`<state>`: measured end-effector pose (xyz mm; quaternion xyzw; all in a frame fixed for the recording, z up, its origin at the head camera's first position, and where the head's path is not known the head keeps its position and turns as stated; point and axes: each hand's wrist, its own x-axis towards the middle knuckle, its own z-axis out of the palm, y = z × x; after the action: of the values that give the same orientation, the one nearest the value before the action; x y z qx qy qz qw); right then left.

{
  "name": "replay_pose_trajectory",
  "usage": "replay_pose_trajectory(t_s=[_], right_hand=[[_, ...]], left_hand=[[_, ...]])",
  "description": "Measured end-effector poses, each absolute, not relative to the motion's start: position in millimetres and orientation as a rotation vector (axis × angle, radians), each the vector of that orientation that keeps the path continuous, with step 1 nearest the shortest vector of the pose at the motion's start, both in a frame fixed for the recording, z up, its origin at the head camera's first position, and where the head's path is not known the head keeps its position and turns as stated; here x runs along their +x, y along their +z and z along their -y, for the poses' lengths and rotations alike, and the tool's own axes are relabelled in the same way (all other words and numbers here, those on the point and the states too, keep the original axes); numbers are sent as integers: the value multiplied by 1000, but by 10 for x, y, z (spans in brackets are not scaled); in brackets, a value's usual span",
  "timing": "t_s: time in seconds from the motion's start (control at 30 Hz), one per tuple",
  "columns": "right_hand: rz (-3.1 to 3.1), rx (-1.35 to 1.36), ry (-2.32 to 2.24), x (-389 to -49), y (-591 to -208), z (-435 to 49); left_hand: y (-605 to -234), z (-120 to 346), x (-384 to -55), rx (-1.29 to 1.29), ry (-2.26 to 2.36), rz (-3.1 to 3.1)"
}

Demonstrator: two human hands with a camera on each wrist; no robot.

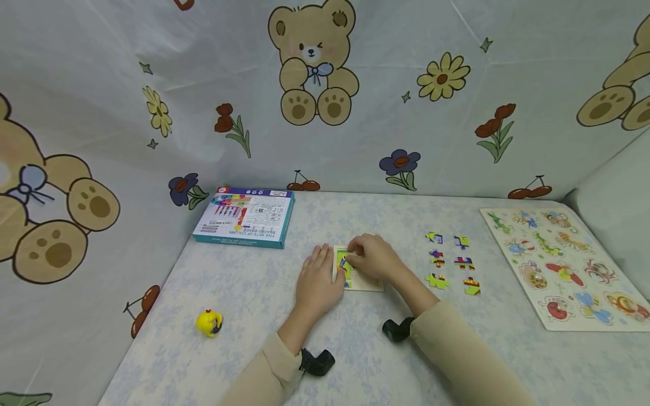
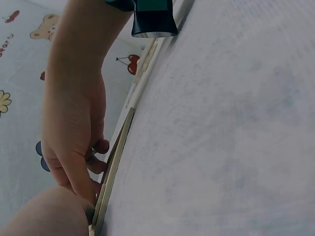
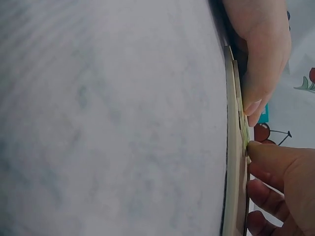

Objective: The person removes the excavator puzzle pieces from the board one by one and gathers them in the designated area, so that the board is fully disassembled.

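A small wooden puzzle board [image 1: 369, 283] lies on the table, partly filled with yellow-green pieces at its left side. My left hand [image 1: 317, 285] lies along the board's left edge with fingers straight, its thumb pressing on the pieces. From the right, my right hand [image 1: 376, 258] reaches over the board and pinches a yellow-green puzzle piece [image 1: 348, 270] against it, fingers curled. The right wrist view shows the right thumb and fingers [image 3: 275, 160] at the piece, close to the left thumb. The hand partly hides that piece. Several loose puzzle pieces [image 1: 437, 281] lie right of the board.
A boxed toy set [image 1: 241, 217] sits at the back left. A yellow toy figure [image 1: 209, 323] stands at the front left. On the right lies a large board of insect and animal pictures [image 1: 574, 265]. A bear-printed cloth [image 1: 355, 152] hangs behind the table.
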<state>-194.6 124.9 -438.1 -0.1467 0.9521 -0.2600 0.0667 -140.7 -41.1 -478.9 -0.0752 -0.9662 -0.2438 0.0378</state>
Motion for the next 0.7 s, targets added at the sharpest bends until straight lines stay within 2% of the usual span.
replay_pose_trajectory(t_s=[0.7], right_hand=[[-2761,-407,-940,-2011,-4362,-1204]], left_hand=[[-4772,404,-1406,-223,-732,2979]])
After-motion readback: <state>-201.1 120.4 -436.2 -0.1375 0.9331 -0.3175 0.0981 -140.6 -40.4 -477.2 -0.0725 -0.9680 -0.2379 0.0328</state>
